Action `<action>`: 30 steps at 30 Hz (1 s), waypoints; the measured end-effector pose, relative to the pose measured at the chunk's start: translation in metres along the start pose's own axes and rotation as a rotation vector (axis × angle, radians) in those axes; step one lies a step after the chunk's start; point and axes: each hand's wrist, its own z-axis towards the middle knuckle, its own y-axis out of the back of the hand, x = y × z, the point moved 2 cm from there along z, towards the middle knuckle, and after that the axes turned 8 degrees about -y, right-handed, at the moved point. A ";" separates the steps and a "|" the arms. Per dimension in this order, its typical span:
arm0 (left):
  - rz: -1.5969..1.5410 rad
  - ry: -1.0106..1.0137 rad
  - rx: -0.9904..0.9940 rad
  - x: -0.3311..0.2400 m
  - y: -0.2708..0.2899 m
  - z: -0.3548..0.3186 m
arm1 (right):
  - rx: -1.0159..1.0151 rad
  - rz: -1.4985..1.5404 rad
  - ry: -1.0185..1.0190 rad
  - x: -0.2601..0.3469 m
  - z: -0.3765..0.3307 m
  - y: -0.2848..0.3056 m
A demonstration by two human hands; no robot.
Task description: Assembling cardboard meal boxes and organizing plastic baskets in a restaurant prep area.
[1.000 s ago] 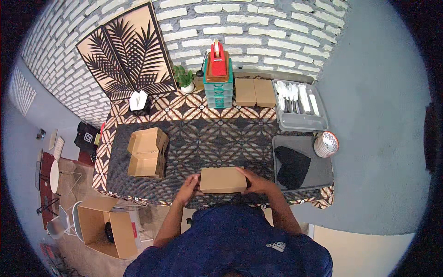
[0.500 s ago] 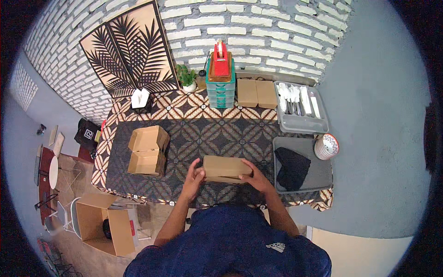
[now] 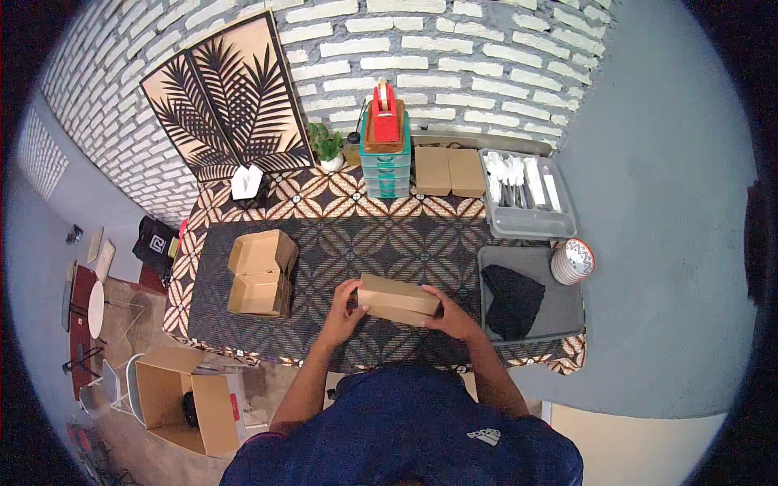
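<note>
Between my two hands is a small brown cardboard box (image 3: 397, 298), held above the near middle of the patterned table. My left hand (image 3: 347, 310) grips its left end, thumb toward the near side. Around the right end are the fingers of my right hand (image 3: 448, 314). The box looks folded closed and is slightly tilted, its right end nearer to me. To the left, an open brown cardboard box (image 3: 261, 274) with its lid raised lies on the dark mat (image 3: 324, 243). What is inside the held box cannot be seen.
At right, a grey tray (image 3: 559, 316) holds a black cloth (image 3: 514, 301), with stacked bowls (image 3: 574, 261) beside it. Behind are a cutlery container (image 3: 527, 220), flat brown boxes (image 3: 448, 172), and a teal drawer unit (image 3: 386, 176) bearing a red tape dispenser (image 3: 386, 117). A large carton (image 3: 182, 401) stands lower left.
The box in my hands has turned slightly, its right end coming nearer to me. My right hand has shifted down a little with it. The whole view has moved slightly.
</note>
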 end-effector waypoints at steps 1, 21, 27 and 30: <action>-0.016 0.038 -0.019 0.009 0.001 -0.002 | -0.013 0.147 -0.036 -0.005 0.002 -0.001; 0.676 -0.310 0.565 -0.060 -0.065 0.080 | -0.579 0.312 0.086 -0.058 0.033 -0.038; 0.754 -0.384 0.518 -0.041 -0.074 0.087 | -0.615 0.696 0.118 -0.055 0.031 -0.046; 0.756 -0.358 0.513 -0.045 -0.074 0.091 | -0.585 0.645 0.079 -0.057 0.034 -0.043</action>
